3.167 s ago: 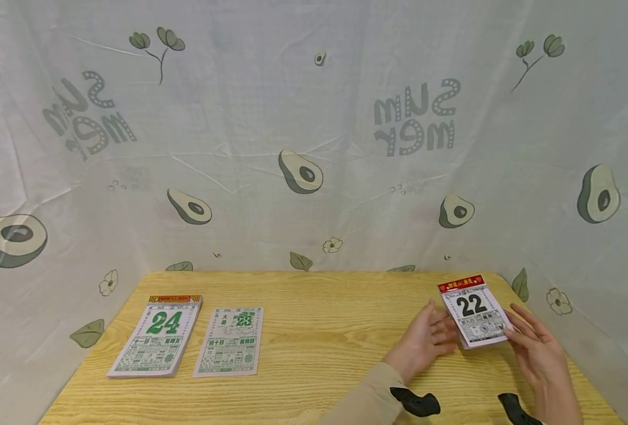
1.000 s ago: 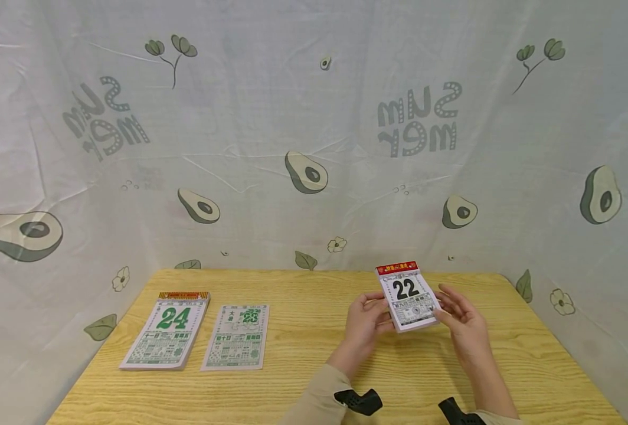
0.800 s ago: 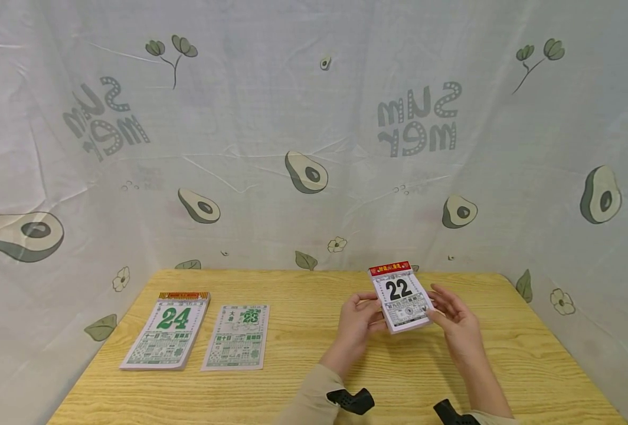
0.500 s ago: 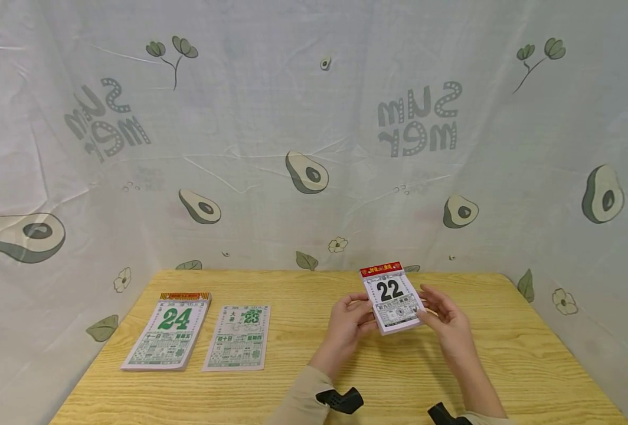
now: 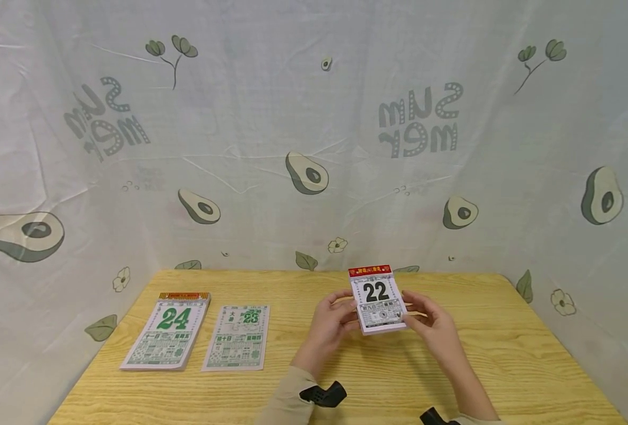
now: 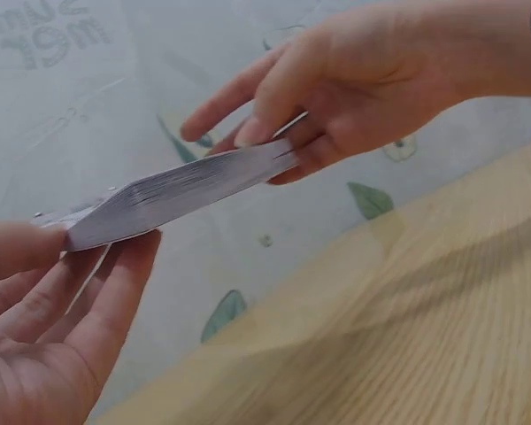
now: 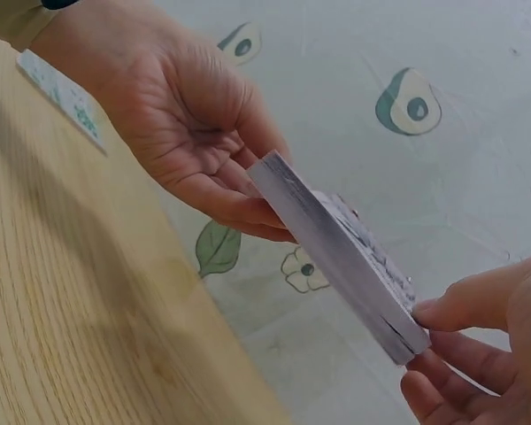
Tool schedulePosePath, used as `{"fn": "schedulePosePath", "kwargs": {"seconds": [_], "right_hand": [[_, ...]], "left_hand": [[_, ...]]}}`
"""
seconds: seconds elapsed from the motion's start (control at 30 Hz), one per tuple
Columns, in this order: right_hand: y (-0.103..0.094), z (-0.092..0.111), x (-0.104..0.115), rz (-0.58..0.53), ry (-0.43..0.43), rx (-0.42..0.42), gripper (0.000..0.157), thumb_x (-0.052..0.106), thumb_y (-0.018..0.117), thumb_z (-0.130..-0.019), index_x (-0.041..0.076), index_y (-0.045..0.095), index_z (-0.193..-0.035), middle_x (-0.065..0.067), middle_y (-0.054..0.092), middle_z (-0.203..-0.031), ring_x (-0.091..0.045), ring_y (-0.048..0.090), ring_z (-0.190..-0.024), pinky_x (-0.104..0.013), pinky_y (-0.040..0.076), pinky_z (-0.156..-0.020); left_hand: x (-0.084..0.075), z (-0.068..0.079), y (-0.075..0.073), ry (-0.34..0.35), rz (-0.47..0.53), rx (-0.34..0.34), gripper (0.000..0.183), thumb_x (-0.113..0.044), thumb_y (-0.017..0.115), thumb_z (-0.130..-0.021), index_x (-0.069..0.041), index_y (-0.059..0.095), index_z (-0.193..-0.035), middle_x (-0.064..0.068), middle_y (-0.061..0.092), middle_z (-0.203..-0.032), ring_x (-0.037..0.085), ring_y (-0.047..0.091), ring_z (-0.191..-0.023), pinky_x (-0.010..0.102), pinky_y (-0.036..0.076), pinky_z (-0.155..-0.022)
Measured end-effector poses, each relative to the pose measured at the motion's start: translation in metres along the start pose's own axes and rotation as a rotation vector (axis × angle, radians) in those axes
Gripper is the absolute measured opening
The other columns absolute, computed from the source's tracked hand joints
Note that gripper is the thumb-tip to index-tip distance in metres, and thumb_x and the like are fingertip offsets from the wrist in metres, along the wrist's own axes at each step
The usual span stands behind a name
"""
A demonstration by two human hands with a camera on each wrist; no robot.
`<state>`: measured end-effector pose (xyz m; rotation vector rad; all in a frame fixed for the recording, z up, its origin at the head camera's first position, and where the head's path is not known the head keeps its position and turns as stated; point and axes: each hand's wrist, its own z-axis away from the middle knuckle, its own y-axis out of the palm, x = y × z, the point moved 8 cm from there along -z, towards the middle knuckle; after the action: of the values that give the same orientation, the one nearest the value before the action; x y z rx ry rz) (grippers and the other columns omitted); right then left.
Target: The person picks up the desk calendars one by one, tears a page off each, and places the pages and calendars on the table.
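Note:
A thick tear-off calendar (image 5: 378, 301) with a red header and a black 22 is held up over the table between my two hands. My left hand (image 5: 326, 327) grips its left side, with the thumb on the front edge and fingers (image 6: 124, 292) beneath. My right hand (image 5: 435, 332) pinches the opposite lower side; in the right wrist view its thumb (image 7: 460, 301) lies on the front and its fingers are behind. The pad's page edges (image 6: 186, 195) face me in the left wrist view. The calendar's back is hidden.
A second tear-off calendar (image 5: 165, 336), showing a green 24, lies at the table's left. Beside it is a single loose page (image 5: 236, 339) with a green 23. The wooden table (image 5: 505, 354) meets a white curtain (image 5: 239, 118) printed with avocados at the back.
Both hands have carried the 22 calendar leftwards, from the table's right side to near its middle. It now stands more upright in its tilt. The 24 calendar and the loose page stay put.

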<state>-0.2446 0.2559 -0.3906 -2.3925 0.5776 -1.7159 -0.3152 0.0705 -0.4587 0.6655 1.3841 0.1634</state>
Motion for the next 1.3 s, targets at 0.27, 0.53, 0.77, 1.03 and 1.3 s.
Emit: {"fn": "schedulePosePath", "kwargs": {"seconds": [0.27,0.53,0.77,1.03,1.3], "right_hand": [[0.006,0.002,0.02,0.238,-0.075,-0.064,0.035,0.01,0.07,-0.089,0.005,0.065,-0.123,-0.013,0.067,-0.121,-0.004,0.057,-0.099,-0.022,0.052,-0.084],[0.027,0.013,0.05,0.406,-0.392,-0.134,0.034,0.003,0.082,-0.073,0.006,0.072,-0.105,-0.008,0.069,-0.108,-0.016,0.058,-0.098,-0.021,0.05,-0.084],[0.053,0.025,0.06,0.468,-0.563,-0.072,0.033,0.007,0.086,-0.068,0.008,0.073,-0.098,-0.002,0.066,-0.105,-0.019,0.056,-0.102,-0.01,0.038,-0.092],[0.072,0.033,0.062,0.481,-0.647,-0.027,0.03,0.007,0.087,-0.066,0.011,0.072,-0.092,-0.003,0.065,-0.104,-0.017,0.056,-0.101,-0.014,0.042,-0.093],[0.077,0.034,0.063,0.503,-0.624,-0.032,0.028,0.004,0.086,-0.067,0.013,0.072,-0.089,0.0,0.065,-0.102,-0.014,0.057,-0.098,-0.028,0.052,-0.082]], "left_hand": [[-0.003,0.003,-0.014,-0.027,-0.072,0.049,0.03,-0.005,0.058,-0.095,-0.003,0.053,-0.124,0.01,0.071,-0.103,0.018,0.069,-0.082,0.031,0.058,-0.069],[-0.009,0.003,-0.024,-0.018,-0.119,0.033,0.03,-0.008,0.059,-0.095,-0.003,0.053,-0.124,0.011,0.071,-0.106,0.019,0.07,-0.084,0.033,0.058,-0.073],[-0.015,0.005,-0.025,-0.003,-0.15,0.018,0.03,-0.01,0.058,-0.094,-0.004,0.054,-0.123,0.011,0.071,-0.108,0.017,0.069,-0.083,0.032,0.058,-0.073],[-0.021,0.009,-0.024,0.008,-0.13,0.01,0.031,-0.009,0.057,-0.094,-0.003,0.052,-0.124,0.01,0.07,-0.107,0.016,0.068,-0.081,0.03,0.058,-0.071],[-0.025,0.01,-0.025,0.014,-0.122,0.007,0.028,-0.007,0.057,-0.093,-0.005,0.053,-0.121,0.007,0.069,-0.103,0.014,0.066,-0.079,0.028,0.057,-0.068]]}}
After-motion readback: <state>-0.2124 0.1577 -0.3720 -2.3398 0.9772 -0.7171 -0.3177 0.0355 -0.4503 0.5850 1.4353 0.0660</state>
